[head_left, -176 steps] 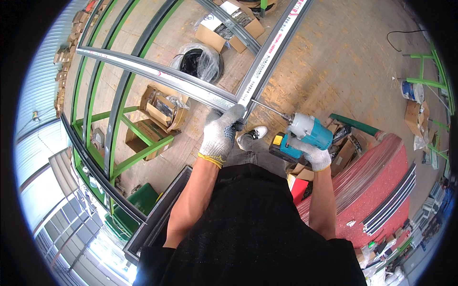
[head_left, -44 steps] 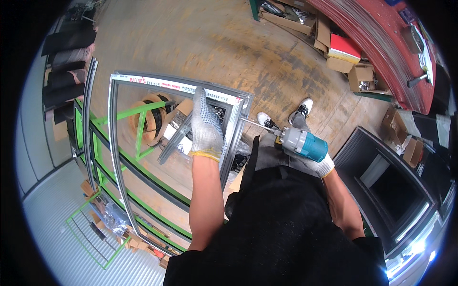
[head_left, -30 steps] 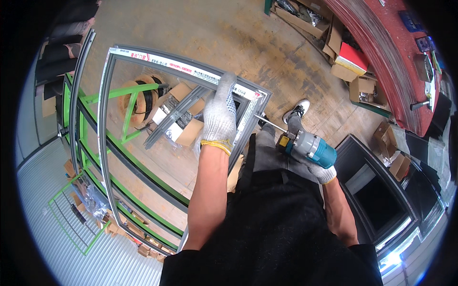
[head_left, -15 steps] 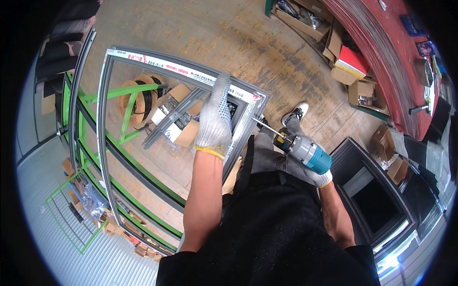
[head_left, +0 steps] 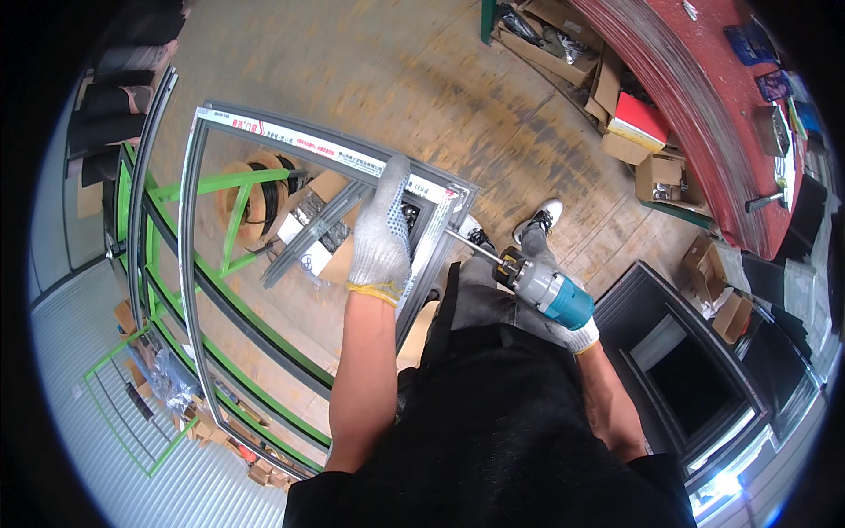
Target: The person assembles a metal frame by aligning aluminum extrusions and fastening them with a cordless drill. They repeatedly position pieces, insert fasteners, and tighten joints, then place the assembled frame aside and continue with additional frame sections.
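While the right hand [head_left: 563, 333] grips the power drill [head_left: 565, 299], bit [head_left: 476, 245] beside the grey frame [head_left: 304, 141]'s right corner, the left hand [head_left: 383, 233] lies over the frame, finger closure unclear; sides look joined, corner work apparently unfinished.

Floor [head_left: 422, 97] evenly, moderately lit; corrugated wall [head_left: 75, 352] paler, bluish, lower left. Hard white glare low right, detail burnt out. Black shirt [head_left: 488, 422] nearly featureless. Fisheye bows long bars of the frame [head_left: 304, 142]; corners lost to black vignette. Centre fairly sharp, outer rim softer.
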Demonstrator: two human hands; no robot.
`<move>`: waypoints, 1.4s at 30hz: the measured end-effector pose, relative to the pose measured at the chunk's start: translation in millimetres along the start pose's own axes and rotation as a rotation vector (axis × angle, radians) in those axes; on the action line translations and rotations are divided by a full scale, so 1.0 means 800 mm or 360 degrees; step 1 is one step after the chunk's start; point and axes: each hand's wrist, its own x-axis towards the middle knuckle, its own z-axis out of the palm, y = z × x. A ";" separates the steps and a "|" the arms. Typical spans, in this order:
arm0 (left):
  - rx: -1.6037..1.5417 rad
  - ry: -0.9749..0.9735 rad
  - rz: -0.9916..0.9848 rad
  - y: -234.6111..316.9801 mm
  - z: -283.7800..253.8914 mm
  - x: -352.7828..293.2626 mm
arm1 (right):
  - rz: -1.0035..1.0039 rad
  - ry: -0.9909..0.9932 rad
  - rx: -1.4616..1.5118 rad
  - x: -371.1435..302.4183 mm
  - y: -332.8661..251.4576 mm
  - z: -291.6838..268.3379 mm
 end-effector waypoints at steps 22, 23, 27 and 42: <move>0.0273 0.0211 0.0223 0.020 -0.069 -0.035 | 0.0422 0.0313 -0.0518 -0.025 0.021 -0.071; 0.0341 0.0240 0.0255 0.021 -0.072 -0.050 | 0.0382 0.0291 -0.0522 -0.011 0.027 -0.077; 0.0158 0.0047 0.0207 0.020 -0.072 -0.108 | 0.0161 0.0157 -0.0325 0.052 0.049 -0.123; -0.1429 0.0741 0.0268 -0.158 0.103 -0.064 | -0.0488 -0.1350 0.0080 0.360 0.095 -0.192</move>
